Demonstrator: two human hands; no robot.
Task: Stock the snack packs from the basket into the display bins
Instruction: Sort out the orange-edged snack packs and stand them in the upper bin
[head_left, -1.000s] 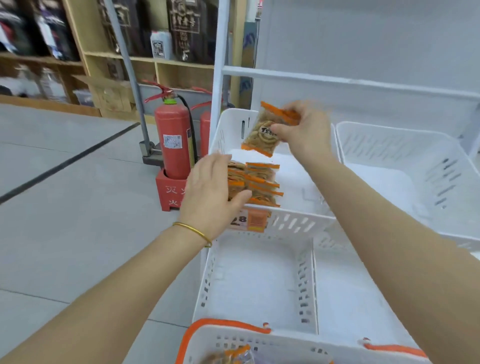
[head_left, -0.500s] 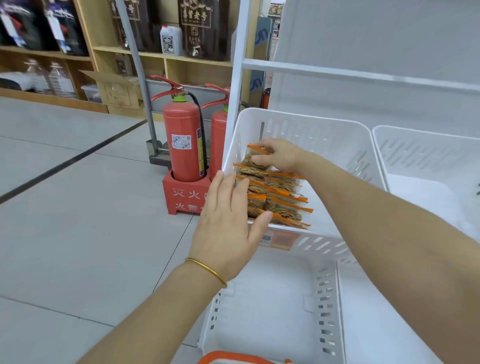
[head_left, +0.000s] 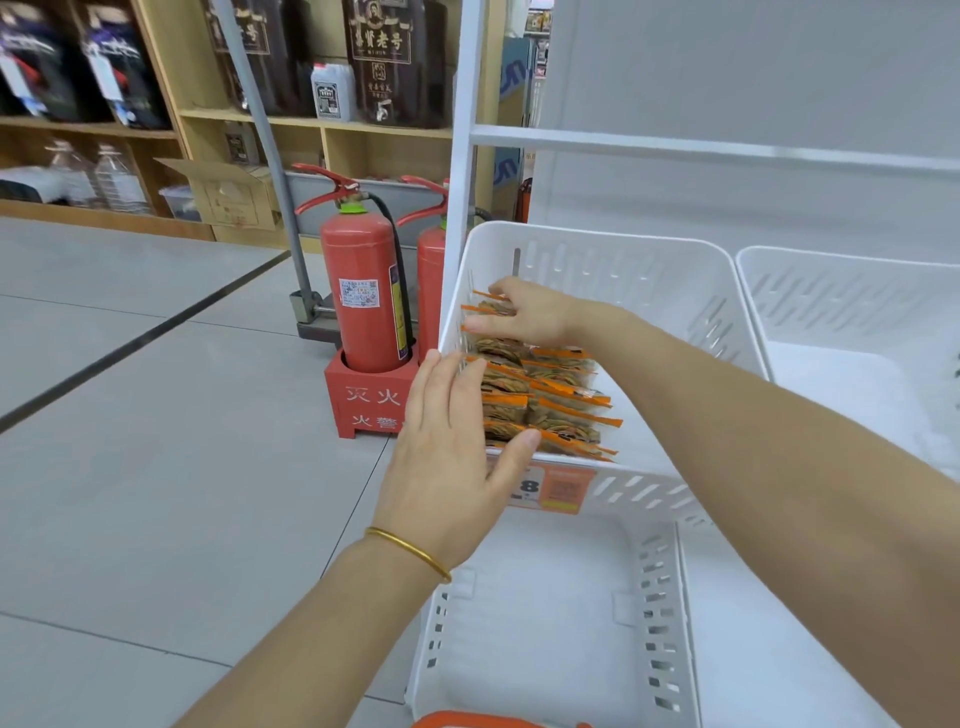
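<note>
1. In a shop aisle, at a white shelf unit, a person's two bare arms reach forward into a white slotted display bin (head_left: 623, 244) on the upper tier, seen from a head camera.
2. The snack packs (head_left: 550, 400), clear with orange edges, stand on edge in two rows in the left part of this bin. The long axis of each row runs from the bin's front wall towards its back.
3. The right hand (head_left: 530, 312) is at the far end of the left row. Its grip looks nearly closed, with thumb and fingers pinching the top of the rearmost pack.
4. The left hand (head_left: 452, 447) is flat with straight fingers and holds nothing. It lies against the near left side of the rows, with the thumb tip touching the front pack. A gold bracelet (head_left: 410, 551) circles the wrist.
5. The packs therefore lie between the two hands, left at the near end and right at the far end. This looks like squaring up the row.
6. Only the orange rim of the basket (head_left: 493, 721) shows, at the bottom edge, well apart from both hands. The left hand is nearer to it, so fetching more packs likely means reaching down and back.
7. An orange price tag (head_left: 561, 488) hangs on the bin's front. Two red fire extinguishers (head_left: 358, 296) stand on the floor to the left.
</note>
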